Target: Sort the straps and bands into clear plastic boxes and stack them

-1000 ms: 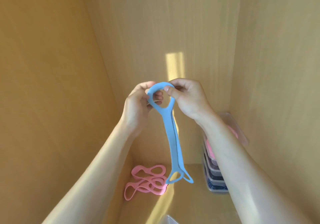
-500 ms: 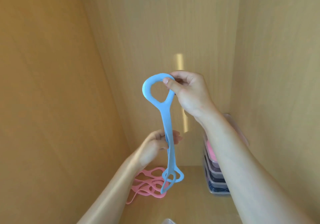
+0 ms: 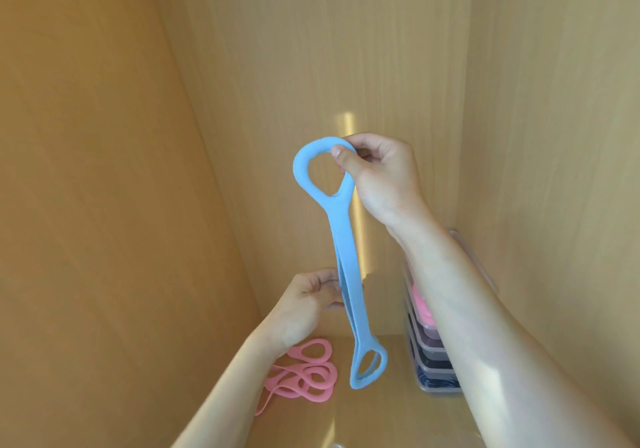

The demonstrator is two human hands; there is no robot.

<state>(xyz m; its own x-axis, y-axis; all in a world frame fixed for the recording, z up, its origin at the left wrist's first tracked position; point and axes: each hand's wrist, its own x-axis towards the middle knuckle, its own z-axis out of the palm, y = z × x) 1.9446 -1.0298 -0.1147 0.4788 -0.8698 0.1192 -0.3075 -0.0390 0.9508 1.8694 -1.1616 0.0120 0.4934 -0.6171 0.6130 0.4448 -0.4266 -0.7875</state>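
A blue strap [image 3: 343,257] hangs lengthwise through the middle of the frame, a loop at each end. The right hand [image 3: 377,174] pinches its upper loop between thumb and fingers, just above center. The left hand [image 3: 304,305], lower and left of center, has its fingers curled round the strap's midsection. Below it, pink bands [image 3: 304,375] lie tangled on the wooden shelf [image 3: 388,413] at bottom center. At lower right a stack of clear plastic boxes [image 3: 429,354], with pink and dark contents, stands against the wooden wall [image 3: 554,136], partly hidden by the right forearm.
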